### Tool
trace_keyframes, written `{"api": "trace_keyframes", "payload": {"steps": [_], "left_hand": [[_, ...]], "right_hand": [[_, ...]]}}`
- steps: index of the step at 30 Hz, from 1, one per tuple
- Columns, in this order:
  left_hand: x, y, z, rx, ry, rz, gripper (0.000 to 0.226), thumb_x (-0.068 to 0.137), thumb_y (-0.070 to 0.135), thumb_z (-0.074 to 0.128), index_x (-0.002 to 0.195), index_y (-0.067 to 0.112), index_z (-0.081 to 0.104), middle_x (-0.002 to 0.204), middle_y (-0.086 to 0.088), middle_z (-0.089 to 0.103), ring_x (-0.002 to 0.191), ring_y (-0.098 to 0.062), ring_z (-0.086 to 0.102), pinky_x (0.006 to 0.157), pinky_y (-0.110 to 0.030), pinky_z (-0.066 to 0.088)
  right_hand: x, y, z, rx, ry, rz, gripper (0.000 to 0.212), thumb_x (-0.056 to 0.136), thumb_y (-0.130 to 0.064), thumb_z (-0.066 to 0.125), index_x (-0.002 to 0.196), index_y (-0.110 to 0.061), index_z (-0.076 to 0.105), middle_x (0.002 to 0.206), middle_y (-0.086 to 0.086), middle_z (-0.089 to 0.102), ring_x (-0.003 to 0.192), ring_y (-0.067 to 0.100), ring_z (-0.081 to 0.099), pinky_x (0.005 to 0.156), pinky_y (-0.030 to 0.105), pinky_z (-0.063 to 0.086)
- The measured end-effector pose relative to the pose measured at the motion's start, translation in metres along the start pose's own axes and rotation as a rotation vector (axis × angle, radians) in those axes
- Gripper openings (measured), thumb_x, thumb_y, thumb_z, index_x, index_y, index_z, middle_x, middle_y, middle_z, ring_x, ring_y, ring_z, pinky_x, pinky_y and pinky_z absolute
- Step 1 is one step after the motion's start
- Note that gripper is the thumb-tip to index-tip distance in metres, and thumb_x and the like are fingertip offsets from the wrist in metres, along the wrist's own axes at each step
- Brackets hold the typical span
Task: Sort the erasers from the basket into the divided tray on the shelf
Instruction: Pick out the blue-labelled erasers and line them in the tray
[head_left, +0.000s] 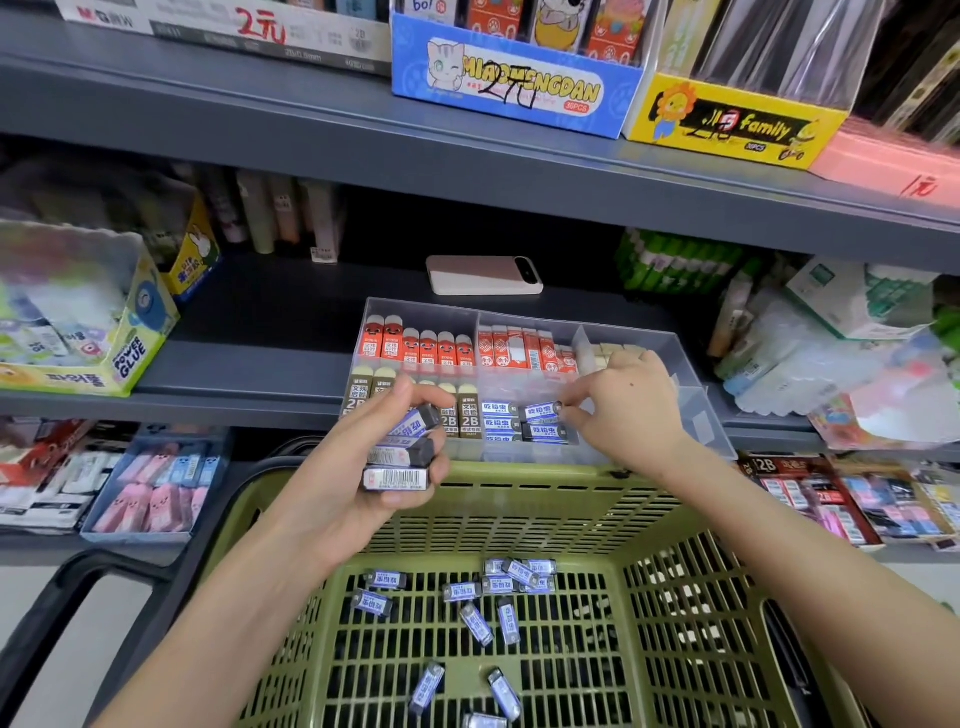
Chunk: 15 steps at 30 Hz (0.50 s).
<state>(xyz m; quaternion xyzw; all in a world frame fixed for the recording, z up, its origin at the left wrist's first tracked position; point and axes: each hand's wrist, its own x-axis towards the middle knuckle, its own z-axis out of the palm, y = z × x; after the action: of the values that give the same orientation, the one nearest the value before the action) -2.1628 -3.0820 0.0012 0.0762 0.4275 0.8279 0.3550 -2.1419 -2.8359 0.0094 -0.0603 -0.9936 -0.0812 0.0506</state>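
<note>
Head view: my left grip (337, 483) clutches stacked erasers (397, 477); my right grip (623, 405) pinches one eraser (543, 413) at the tray (693, 413)'s blue row. Next, I judge: seat it squarely, then take more from the basket (519, 470).

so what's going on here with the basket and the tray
A person is filling a clear divided tray on a shop shelf. The left hand grips a stack of erasers with blue labels. The right hand pinches a single eraser at the tray's front middle compartment, where a few matching ones already lie. Many loose erasers are still scattered in the green basket below.
</note>
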Motion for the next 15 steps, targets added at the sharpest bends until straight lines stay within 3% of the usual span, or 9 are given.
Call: {"api": "trace_keyframes", "payload": {"steps": [4, 12, 15], "left_hand": [[0.000, -0.002, 0.002, 0.004, 0.021, 0.002, 0.032, 0.084, 0.040, 0.055, 0.087, 0.013, 0.071, 0.065, -0.005, 0.054, 0.052, -0.015, 0.053, 0.031, -0.014, 0.032], [-0.001, -0.005, 0.012, 0.015, 0.021, -0.001, 0.031, 0.083, 0.037, 0.054, 0.087, 0.014, 0.073, 0.065, -0.006, 0.053, 0.052, -0.015, 0.051, 0.031, -0.015, 0.032], [0.000, -0.007, 0.016, 0.002, 0.031, -0.017, 0.031, 0.082, 0.038, 0.056, 0.087, 0.013, 0.073, 0.064, -0.006, 0.053, 0.052, -0.015, 0.050, 0.030, -0.015, 0.032]], "right_hand": [[-0.001, 0.005, -0.001, 0.052, 0.038, -0.042, 0.020, 0.087, -0.035, 0.057, 0.100, -0.033, 0.072, 0.085, -0.002, 0.069, 0.095, 0.021, 0.051, 0.089, 0.032, 0.027], [-0.002, 0.010, -0.004, 0.075, 0.046, -0.082, 0.021, 0.090, -0.031, 0.053, 0.100, -0.035, 0.071, 0.085, -0.007, 0.069, 0.090, 0.017, 0.049, 0.078, 0.028, 0.020], [-0.005, 0.010, -0.006, 0.038, 0.021, -0.114, 0.027, 0.093, -0.038, 0.047, 0.111, -0.038, 0.065, 0.088, -0.008, 0.067, 0.096, 0.017, 0.049, 0.086, 0.031, 0.023]]}}
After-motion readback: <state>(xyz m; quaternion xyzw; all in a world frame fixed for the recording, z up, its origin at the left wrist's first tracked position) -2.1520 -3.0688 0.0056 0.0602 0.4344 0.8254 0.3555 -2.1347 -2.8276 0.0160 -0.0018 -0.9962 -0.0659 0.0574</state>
